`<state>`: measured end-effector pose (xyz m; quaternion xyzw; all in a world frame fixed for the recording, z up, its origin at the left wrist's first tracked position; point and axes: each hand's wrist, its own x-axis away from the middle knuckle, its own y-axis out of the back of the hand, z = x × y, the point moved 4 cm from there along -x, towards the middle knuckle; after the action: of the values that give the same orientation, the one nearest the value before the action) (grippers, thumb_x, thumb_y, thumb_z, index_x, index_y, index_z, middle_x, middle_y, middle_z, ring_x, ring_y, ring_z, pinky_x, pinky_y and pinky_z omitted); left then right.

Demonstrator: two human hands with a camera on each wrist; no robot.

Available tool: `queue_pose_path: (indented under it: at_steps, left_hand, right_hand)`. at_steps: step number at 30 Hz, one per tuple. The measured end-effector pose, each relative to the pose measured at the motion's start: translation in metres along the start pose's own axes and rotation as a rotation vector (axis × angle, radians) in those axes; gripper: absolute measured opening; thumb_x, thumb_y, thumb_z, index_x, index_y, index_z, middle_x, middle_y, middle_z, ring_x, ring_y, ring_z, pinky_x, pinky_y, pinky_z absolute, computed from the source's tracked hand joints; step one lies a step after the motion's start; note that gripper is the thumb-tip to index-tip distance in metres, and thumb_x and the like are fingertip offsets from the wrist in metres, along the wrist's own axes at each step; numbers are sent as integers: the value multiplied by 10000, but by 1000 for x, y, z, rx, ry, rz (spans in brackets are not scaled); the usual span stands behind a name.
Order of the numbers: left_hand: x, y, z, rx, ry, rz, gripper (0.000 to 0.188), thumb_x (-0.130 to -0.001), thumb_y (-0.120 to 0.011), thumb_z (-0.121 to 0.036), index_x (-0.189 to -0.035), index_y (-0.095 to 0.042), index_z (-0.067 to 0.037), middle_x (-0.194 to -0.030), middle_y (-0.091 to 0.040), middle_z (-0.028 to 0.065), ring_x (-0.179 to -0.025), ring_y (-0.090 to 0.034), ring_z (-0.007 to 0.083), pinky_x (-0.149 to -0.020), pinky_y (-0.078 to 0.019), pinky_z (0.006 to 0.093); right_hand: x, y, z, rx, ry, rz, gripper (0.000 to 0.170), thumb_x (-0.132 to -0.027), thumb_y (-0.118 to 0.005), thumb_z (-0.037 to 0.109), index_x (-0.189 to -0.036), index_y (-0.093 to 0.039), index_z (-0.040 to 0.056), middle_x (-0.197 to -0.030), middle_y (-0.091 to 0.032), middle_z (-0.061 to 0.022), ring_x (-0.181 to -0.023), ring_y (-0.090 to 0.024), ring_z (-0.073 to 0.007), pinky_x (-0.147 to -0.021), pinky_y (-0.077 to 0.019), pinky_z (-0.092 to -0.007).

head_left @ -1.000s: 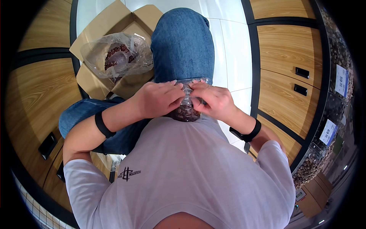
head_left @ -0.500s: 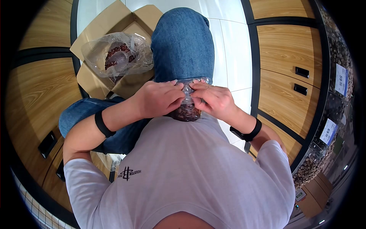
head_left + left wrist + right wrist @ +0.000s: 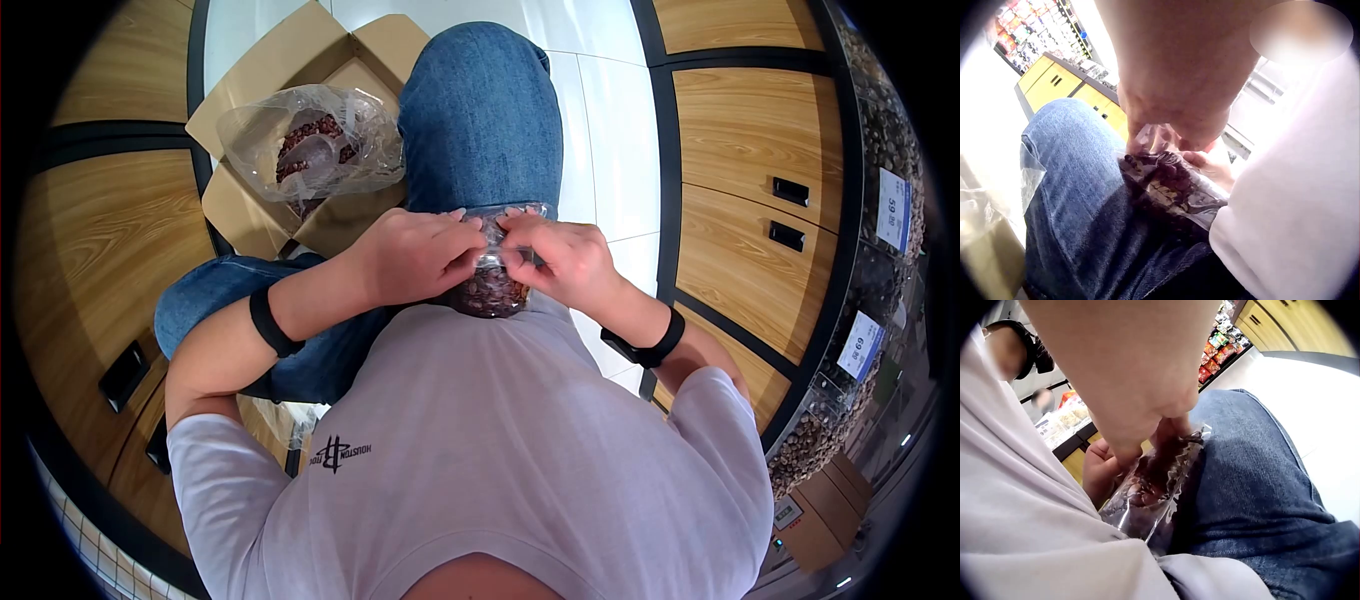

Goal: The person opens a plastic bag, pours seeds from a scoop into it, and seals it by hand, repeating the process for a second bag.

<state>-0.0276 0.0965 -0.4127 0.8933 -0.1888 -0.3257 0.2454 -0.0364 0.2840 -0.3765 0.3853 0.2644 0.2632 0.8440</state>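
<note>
A clear plastic bag [image 3: 490, 292] of dark red-brown dried pieces lies on the person's lap, against the shirt. My left hand [image 3: 420, 255] pinches the upper part of the bag from the left, thumb and fingertips bent together. From the right, my right hand [image 3: 568, 262] pinches the same part, its fingertips close to those of the left. In the left wrist view the filled bag [image 3: 1169, 187] rests slanted on the jeans, its top hidden by the hand. The right wrist view shows the bag's shiny side [image 3: 1141, 500] below the fingers.
An open cardboard box [image 3: 235, 215] stands at the left knee, lined with a clear plastic sack [image 3: 375, 130] holding similar dark pieces and a clear scoop [image 3: 318, 155]. Wooden cabinets [image 3: 750, 130] flank both sides. Bins with price tags [image 3: 895, 210] line the right.
Both hands keep their hold at the bag's upper part, with only slight shifts of the right fingers. The box and its sack stay put.
</note>
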Motion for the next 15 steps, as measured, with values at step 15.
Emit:
queue_pose_path:
  at_steps: [15]
  left_hand:
    - [-6,2,-2,22,-25,-25,114,-805,-724,-111,-834,-614,-100,-732,-670,67,-665,-703,210,-588,-589,318]
  right_hand:
    - [-4,5,0,-17,37,96,153,-753,-767,69,-859,-658,60,-890,-733,-86,-714,-718,-223,-649,-596,-302]
